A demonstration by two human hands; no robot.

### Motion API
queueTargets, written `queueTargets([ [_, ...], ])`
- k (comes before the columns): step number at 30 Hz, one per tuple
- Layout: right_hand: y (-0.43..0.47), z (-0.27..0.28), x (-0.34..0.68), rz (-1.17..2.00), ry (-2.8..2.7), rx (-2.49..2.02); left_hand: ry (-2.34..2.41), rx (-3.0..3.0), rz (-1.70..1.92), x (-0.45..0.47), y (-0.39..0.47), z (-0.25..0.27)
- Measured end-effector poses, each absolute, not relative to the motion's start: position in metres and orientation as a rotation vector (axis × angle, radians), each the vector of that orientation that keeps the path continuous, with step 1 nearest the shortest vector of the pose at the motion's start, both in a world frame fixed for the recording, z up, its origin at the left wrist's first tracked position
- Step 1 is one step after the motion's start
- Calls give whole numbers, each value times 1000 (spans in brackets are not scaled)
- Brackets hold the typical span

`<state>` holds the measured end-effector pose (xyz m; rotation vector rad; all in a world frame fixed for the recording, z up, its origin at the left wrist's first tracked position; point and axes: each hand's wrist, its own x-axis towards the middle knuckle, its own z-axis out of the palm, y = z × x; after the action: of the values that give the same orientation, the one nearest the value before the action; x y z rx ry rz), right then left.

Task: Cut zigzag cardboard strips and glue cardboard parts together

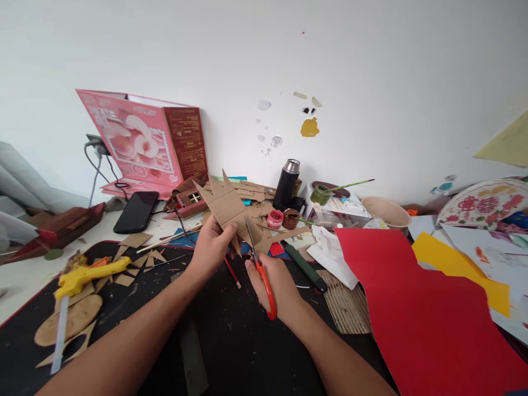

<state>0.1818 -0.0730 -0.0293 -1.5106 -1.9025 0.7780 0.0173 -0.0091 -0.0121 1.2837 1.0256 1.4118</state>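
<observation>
Between thumb and fingers, my left hand [211,246] grips a piece of brown cardboard [226,204] with pointed spikes along its far edge. My right hand [275,280] is closed around the orange handles of a pair of scissors [264,278]. The blades point away from me and lie against the right side of the cardboard; whether they are parted I cannot tell. Just below the cardboard, a red pencil [232,273] lies on the black mat [231,341]. Right of my right hand rests a dark green utility knife [304,266].
At left are a yellow glue gun [88,275], cardboard scraps and a phone [136,212]. A black thermos [287,184] stands behind two paint jars, one a red jar [275,219]. Red sheet [416,308] and corrugated cardboard [348,302] lie right. A pink box [140,140] leans against the wall.
</observation>
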Motion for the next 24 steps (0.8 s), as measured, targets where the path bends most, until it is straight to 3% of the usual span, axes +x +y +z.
queueTargets([
  [24, -67, -41, 188, 1411, -1639, -1173, 1030, 1293, 1467, 15, -4, -17],
])
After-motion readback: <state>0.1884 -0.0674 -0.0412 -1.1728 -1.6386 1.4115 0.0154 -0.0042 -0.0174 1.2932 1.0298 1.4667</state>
